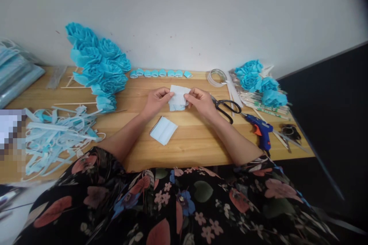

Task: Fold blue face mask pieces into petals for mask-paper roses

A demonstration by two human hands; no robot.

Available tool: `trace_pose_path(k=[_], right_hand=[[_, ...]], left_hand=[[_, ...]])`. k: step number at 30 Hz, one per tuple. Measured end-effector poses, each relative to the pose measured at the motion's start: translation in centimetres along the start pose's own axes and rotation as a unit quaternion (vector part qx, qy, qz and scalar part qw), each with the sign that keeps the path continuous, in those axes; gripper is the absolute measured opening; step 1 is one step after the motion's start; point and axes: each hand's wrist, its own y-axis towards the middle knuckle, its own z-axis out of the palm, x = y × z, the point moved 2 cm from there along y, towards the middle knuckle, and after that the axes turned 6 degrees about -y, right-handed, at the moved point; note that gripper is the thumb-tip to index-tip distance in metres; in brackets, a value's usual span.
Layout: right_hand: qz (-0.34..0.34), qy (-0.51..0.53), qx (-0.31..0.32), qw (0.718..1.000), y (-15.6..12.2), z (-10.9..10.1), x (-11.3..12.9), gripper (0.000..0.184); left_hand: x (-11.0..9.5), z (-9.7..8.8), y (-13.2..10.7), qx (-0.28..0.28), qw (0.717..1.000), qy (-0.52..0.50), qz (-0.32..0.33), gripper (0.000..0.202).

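Between my two hands, above the middle of the table, is a pale blue-white square of mask fabric (178,95), with bluer layers showing at its lower edge. My left hand (156,100) pinches its left side between thumb and fingers. The right side is pinched by my right hand (202,103). Below them on the wood lies a small stack of light blue fabric squares (163,130), turned at an angle. Black-handled scissors (227,106) rest just right of my right hand, their blades partly hidden by it.
Blue fabric roses (99,65) on sticks stand at left, above a heap of cut mask strips (57,138). Rolled blue pieces (155,73) line the wall edge. At right are a tape roll (217,78), a blue glue gun (262,130) and more roses (260,82).
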Motion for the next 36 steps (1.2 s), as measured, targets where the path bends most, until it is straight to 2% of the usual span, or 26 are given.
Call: trace_pose_path(k=[4, 7, 9, 11, 14, 18, 27, 36], right_hand=[[0.005, 0.028, -0.038, 0.999, 0.3, -0.7, 0.1, 0.041], [0.013, 0.059, -0.063, 0.996, 0.7, -1.5, -0.1, 0.042], [0.024, 0.085, -0.065, 0.994, 0.9, -1.9, -0.3, 0.041], [0.038, 0.097, -0.054, 0.993, 1.0, -2.0, -0.5, 0.039], [0.052, 0.078, -0.041, 0.995, 1.0, -1.6, -0.7, 0.034], [0.056, 0.004, -0.028, 0.998, 1.1, -1.0, -1.1, 0.035], [-0.001, -0.124, 0.003, 0.992, 2.2, -1.5, -2.7, 0.042], [-0.011, -0.155, 0.031, 0.987, 2.5, -1.7, -2.4, 0.045]], left_hand=[[0.4, -0.3, 0.3, -0.002, 0.999, 0.024, 0.029, 0.028], [1.0, -0.7, 0.7, -0.009, 0.993, 0.104, 0.055, 0.018], [1.3, -0.9, 0.9, -0.018, 0.982, 0.172, 0.071, 0.026], [1.5, -1.1, 1.0, -0.033, 0.977, 0.198, 0.073, 0.034], [1.8, -1.2, 1.0, -0.061, 0.979, 0.187, 0.055, 0.037], [2.1, -1.1, 1.0, -0.068, 0.98, 0.185, 0.029, 0.039], [1.4, -0.8, 0.9, -0.077, 0.983, 0.165, 0.013, 0.033], [1.3, -0.8, 0.9, -0.077, 0.984, 0.162, 0.001, 0.033]])
